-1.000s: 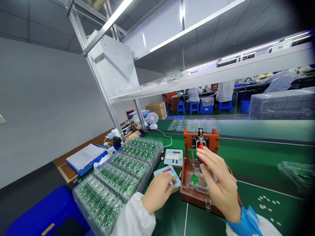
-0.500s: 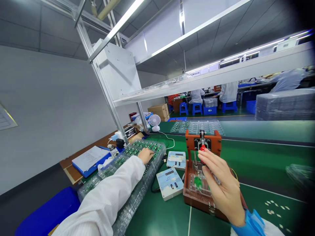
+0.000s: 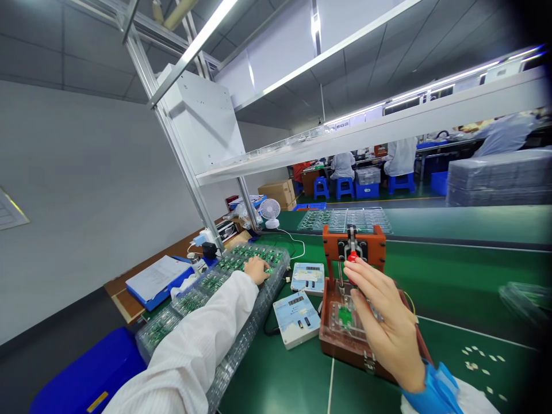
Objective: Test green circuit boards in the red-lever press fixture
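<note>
Left hand: we see our left hand [image 3: 257, 270] over the far half of the stacked clear trays [image 3: 254, 325], fingers curled down among the small green boards [image 3: 241, 253]; whether they pinch one, we cannot tell.
Right hand: our right hand [image 3: 386, 322] is unclenched, fingers extended beside the red handle [image 3: 352, 259] (partly covered, so contact is uncertain).
Clamp fixture: orange-topped clamp fixture [image 3: 342, 348] on the green bench, right of the trays; one green board [image 3: 345, 315] lies in its clear holder, below the handle.
Boxes: two display boxes, front [image 3: 296, 322] and rear [image 3: 307, 279], between trays and fixture.
Pale bits: small pale pieces [image 3: 472, 365] scattered right of our right hand.
</note>
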A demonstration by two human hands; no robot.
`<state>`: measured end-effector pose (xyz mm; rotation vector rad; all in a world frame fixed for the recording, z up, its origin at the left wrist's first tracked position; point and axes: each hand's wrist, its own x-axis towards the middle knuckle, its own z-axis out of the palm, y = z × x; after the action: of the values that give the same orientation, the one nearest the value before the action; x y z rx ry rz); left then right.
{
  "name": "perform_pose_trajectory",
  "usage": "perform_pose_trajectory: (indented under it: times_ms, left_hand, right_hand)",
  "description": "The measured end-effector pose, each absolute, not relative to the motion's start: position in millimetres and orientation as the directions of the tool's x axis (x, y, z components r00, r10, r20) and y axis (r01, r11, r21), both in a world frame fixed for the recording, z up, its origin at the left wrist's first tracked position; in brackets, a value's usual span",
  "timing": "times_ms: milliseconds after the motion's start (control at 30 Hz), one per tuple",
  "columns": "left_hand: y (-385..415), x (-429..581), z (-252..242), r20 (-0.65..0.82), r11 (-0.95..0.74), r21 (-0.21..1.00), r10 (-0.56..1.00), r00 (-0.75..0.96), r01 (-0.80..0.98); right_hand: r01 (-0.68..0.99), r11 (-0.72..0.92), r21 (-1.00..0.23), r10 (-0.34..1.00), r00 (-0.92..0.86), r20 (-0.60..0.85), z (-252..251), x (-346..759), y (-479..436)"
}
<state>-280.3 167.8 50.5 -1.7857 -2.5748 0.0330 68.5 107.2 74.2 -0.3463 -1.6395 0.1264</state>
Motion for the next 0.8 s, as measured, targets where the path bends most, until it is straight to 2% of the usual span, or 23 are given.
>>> perform_pose_trajectory:
  times_ms: [200, 333, 433, 567, 800]
  left_hand:
    - [159.9, -291.2, 52.9, 0.03, 0.29, 0.097, 0.955, -0.294, 0.952]
    - [168.4, -322.7, 63.0, 0.041, 0.358, 0.18, 0.928, -0.37, 0.916]
    - [174.0, -340.6, 63.7, -0.012, 0.409, 0.201, 0.91, -0.415, 0.89]
    - [173.9, -340.3, 56.1, -0.073, 0.429, 0.169, 0.903, -0.423, 0.887]
    - [173.7, -319.3, 52.3, -0.089, 0.42, 0.002, 0.904, -0.418, 0.908]
  right_hand:
    - [0.161, 0.942, -0.294, 0.307, -0.064, 0.949, 74.2, 68.7, 105.4]
    - [0.17, 0.941, -0.293, 0.307, -0.063, 0.95, 74.7, 68.8, 104.8]
    - [0.172, 0.94, -0.295, 0.308, -0.058, 0.949, 73.9, 69.0, 105.0]
    - [0.17, 0.937, -0.304, 0.318, -0.06, 0.946, 71.7, 68.8, 105.6]
    - [0.171, 0.935, -0.31, 0.325, -0.062, 0.944, 70.0, 68.1, 106.4]
